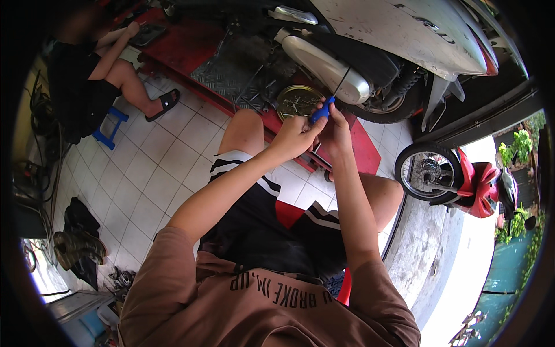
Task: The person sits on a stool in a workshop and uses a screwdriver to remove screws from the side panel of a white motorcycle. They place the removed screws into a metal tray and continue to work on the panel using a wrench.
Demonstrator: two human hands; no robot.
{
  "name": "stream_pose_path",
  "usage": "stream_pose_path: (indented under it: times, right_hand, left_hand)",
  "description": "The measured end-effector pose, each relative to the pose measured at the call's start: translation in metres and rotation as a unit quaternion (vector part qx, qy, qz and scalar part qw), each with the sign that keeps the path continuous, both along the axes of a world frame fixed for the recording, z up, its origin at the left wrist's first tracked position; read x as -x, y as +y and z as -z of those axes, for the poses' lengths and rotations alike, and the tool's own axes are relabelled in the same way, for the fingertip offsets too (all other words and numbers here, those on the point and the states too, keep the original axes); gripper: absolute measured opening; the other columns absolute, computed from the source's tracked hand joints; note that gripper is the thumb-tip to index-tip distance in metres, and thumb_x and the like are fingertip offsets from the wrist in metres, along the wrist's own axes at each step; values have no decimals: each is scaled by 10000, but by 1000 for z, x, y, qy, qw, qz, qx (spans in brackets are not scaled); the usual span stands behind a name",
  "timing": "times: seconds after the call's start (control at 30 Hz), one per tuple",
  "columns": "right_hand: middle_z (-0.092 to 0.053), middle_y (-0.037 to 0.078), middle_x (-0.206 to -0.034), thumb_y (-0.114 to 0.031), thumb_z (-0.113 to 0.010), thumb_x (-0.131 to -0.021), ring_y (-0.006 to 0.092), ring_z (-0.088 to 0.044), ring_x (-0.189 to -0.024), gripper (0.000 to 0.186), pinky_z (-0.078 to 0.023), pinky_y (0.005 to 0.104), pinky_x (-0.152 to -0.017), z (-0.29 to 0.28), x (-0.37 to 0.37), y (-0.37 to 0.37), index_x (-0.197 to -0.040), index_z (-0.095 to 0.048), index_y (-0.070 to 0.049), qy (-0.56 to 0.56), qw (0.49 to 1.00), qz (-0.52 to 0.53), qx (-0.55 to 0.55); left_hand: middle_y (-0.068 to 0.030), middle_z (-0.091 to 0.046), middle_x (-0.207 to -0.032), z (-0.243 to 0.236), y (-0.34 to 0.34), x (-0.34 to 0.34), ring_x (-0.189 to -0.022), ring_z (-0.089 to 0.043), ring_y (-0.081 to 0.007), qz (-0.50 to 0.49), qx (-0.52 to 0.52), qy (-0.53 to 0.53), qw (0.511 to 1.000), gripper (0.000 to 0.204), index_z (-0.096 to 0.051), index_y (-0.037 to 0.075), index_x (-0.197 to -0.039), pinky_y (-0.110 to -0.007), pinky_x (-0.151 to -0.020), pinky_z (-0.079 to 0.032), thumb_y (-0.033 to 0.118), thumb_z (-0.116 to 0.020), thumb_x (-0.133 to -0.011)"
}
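A screwdriver [322, 110] with a blue handle and a long thin shaft points up and away from me. My right hand [337, 128] is closed around its handle. Close beside it, my left hand [293, 137] has its fingers curled near the handle's butt end; what they hold, if anything, is hidden. Just beyond both hands, a round gold-coloured tray [282, 110] contains small metal parts. The screwdriver's shaft passes in front of a silver-grey cover [315, 61] low on the side of a scooter [399, 29].
The scooter stands on a red lift platform [367, 141] with a metal tread plate [222, 78]. At the far left, another person [87, 81] sits on a blue stool [110, 128]. A red motorbike [477, 182] stands to the right. Shoes [81, 247] lie on the tiles at left.
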State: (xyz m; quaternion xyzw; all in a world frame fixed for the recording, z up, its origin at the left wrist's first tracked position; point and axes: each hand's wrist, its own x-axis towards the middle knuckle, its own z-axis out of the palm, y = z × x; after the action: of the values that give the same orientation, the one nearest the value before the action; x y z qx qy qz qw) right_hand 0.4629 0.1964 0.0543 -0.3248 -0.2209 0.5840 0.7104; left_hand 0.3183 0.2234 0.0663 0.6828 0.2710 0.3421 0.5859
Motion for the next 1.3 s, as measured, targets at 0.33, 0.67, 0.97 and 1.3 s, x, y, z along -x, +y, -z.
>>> stream_pose_path:
  times: [0.33,0.67,0.97,1.3]
  right_hand:
    - [-647,60,-857,-272,-593,-936,151,-622,-783,249,-512,309,-722,18,-10,7,-965,-607,-25,-103,993,31,48]
    - [-618,66,-878,-301,-483,-980,162,-545,-693,308,-466,313,-658,1,-9,-2,-1022,-574,-10,-58,997,-43,-7]
    - [-643,80,-1089,-329,-522,-959,197,-600,-995,337,-444,385,-930,16,-14,4,-1155,-562,-59,-85,995,-54,-5]
    - [-611,82,-969,-240,-535,-956,189,-586,-895,255,-483,339,-741,1,-8,13,-1114,-542,-39,-40,998,-49,1]
  left_hand:
    - [-195,-613,-871,1,9,8,-701,-627,-334,-144,-362,73,918,306,-526,-22,-936,-405,-603,-500,89,-741,-749]
    - [-50,-579,-757,2,12,5,-599,-529,-60,107,316,-93,938,324,-576,20,-901,-192,-470,-374,334,-654,-899]
    - [-45,-661,-709,2,12,-2,-628,-580,-63,-96,-71,-54,991,153,-637,-4,-868,-241,-562,-460,141,-678,-844]
    - [2,-553,-641,15,18,-3,-502,-472,-41,36,81,12,996,319,-587,38,-865,-213,-427,-325,353,-608,-916]
